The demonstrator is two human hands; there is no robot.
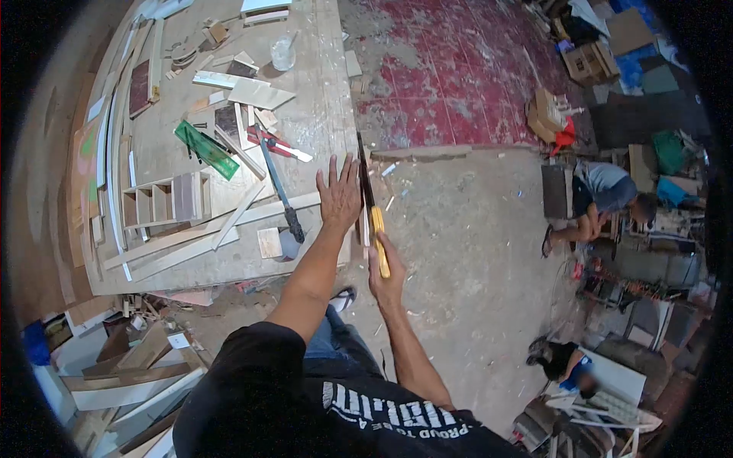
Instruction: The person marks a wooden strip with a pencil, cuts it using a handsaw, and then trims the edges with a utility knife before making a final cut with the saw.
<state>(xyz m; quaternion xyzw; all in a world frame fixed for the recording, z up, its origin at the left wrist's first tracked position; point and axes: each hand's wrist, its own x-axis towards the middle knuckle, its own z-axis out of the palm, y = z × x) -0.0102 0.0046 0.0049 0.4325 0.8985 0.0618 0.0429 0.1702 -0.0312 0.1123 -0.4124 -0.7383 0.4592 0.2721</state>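
My right hand (389, 276) is wrapped round the yellow handle of a handsaw (378, 221). The saw's dark blade points away from me along the right edge of the wooden worktable (324, 84). Flat on the table by that edge lies my left hand (340, 200), its fingers spread, close beside the blade. A long pale wood strip (301, 202) runs up to this hand from the left. Just left of it are a blue-grey bar with a dark grip (279, 179) and a red-handled tool (275, 145).
A green plastic piece (206, 149), a small compartmented wooden frame (169, 200) and a clear cup (283, 53) stand among wood offcuts. Scrap boards (130, 382) are piled at lower left. One person (607, 191) crouches at right; another (569, 366) is lower down amid clutter.
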